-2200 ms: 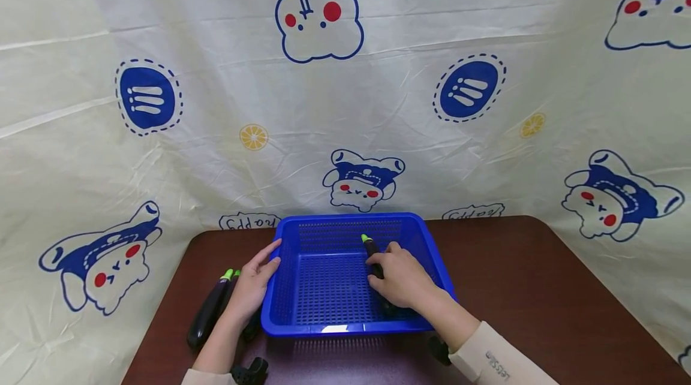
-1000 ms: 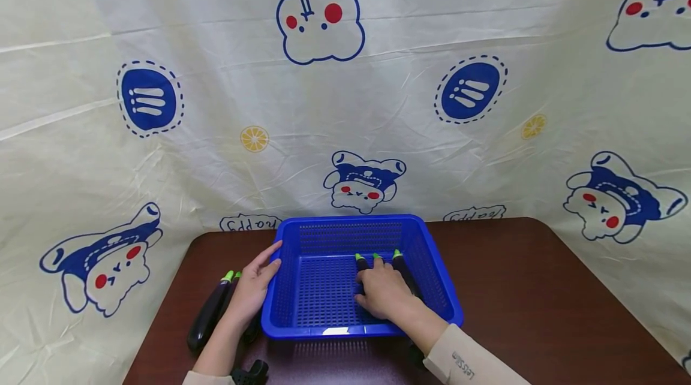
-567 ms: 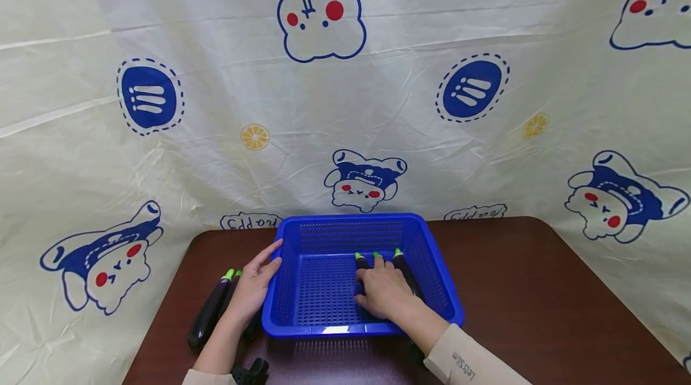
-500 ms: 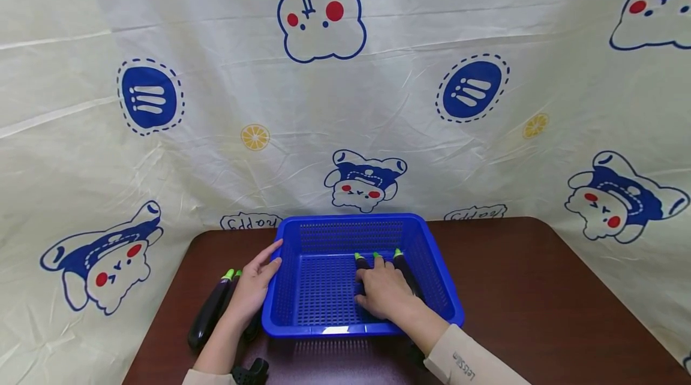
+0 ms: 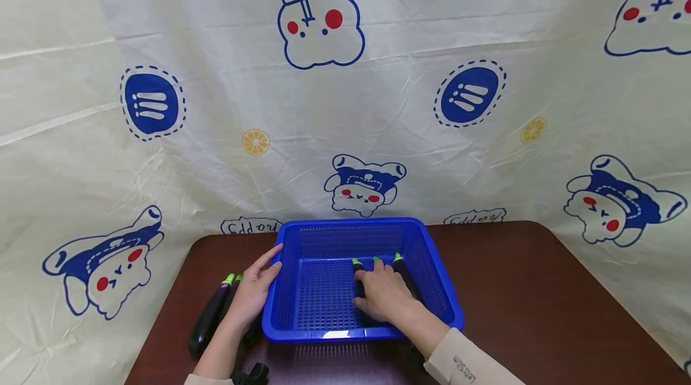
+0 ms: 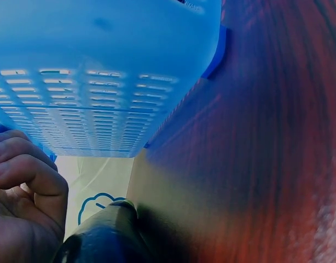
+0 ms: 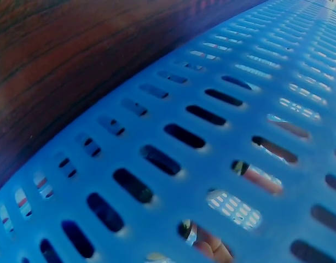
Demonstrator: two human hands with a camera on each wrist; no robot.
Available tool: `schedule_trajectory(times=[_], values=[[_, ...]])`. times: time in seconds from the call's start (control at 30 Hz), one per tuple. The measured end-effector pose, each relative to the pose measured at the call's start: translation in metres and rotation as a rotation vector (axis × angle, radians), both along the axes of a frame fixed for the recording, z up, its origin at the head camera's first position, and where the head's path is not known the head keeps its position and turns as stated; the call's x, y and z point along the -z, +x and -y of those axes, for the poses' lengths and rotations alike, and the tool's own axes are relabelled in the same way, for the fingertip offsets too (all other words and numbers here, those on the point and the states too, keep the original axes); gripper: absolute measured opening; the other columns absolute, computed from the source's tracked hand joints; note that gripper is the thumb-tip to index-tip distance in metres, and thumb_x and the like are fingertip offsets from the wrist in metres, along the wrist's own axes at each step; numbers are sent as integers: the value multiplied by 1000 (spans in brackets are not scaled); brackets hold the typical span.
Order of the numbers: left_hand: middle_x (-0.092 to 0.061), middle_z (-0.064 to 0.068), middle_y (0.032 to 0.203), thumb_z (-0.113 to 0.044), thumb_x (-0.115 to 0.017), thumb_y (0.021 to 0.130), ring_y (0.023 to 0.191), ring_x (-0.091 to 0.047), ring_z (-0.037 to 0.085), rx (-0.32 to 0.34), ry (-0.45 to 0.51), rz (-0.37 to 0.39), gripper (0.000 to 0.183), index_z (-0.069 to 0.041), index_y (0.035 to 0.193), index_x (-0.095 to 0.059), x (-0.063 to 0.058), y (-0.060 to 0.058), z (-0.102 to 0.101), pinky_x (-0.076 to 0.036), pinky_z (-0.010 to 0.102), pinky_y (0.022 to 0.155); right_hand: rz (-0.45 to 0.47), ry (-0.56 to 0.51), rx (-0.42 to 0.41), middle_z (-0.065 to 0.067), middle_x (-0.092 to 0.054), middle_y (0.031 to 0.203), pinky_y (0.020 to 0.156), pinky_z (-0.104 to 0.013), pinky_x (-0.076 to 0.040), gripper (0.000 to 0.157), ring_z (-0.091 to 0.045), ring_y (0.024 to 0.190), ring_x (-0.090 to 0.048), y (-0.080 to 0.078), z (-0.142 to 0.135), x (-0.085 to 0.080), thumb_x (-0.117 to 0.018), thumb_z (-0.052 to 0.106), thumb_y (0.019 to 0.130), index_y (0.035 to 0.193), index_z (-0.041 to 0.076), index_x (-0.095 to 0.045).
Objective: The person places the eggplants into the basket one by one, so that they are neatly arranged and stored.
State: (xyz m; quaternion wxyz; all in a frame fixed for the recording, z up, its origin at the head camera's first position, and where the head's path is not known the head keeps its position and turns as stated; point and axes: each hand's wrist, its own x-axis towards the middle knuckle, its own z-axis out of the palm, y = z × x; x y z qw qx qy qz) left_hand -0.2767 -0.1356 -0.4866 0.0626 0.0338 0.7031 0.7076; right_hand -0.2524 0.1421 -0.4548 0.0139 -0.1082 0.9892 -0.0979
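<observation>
While the left hand [image 5: 252,292], spread, touches the basket [image 5: 315,289], the right hand [image 5: 384,293] curls round an eggplant [image 5: 360,289] inside it; the sleeve [image 5: 472,362] reads "LetsSlim", the cloth [image 5: 345,109] behind "happy".

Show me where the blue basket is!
In the head view, the blue basket sits on the brown table, below the picture's middle. The left hand is at its left rim; the right hand is inside, over dark eggplants.

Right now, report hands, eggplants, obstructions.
Left hand at basket rim. Right hand inside, over eggplants: three visible. At least two outer eggplants left of basket; left forearm partly hides one.
</observation>
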Motion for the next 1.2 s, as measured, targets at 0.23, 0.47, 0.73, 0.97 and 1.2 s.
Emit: schedule_trajectory(times=[0.23,0.47,0.73,0.97,1.2], values=[[-67,25,135,-29,-52,110,106,-75,38,1,8,-7,44,-27,154,-49,2,0,0,-64,44,79,14,11,-16,-30,-59,139,104,-61,-49,45,-46,124,-59,-1,1,0,-82,39,87,124,14,-72],[-68,26,132,-28,-52,110,105,-75,38,-9,-3,-10,44,-26,154,-50,3,-1,-1,-64,43,78,4,49,-11,-23,-65,129,99,-58,-51,46,-41,116,-60,-2,2,2,-83,40,85,122,15,-73],[-67,27,133,-27,-52,110,104,-75,38,-6,7,-12,44,-25,154,-50,2,-1,0,-64,41,77,-22,55,20,-25,-63,133,98,-58,-52,44,-42,116,-61,-1,1,1,-84,35,84,120,13,-73],[-69,26,131,-27,-52,110,102,-75,37,-12,9,-9,44,-25,153,-50,2,-1,-1,-64,42,76,-10,59,37,-24,-62,135,101,-58,-51,44,-42,119,-61,-1,-1,0,-83,35,85,122,13,-73],[-67,26,133,-28,-53,109,104,-75,38,-3,-10,-21,46,-23,155,-48,3,0,-1,-64,43,78,9,47,27,-22,-63,131,100,-58,-50,44,-40,116,-61,-3,-1,0,-83,36,85,121,14,-72]])
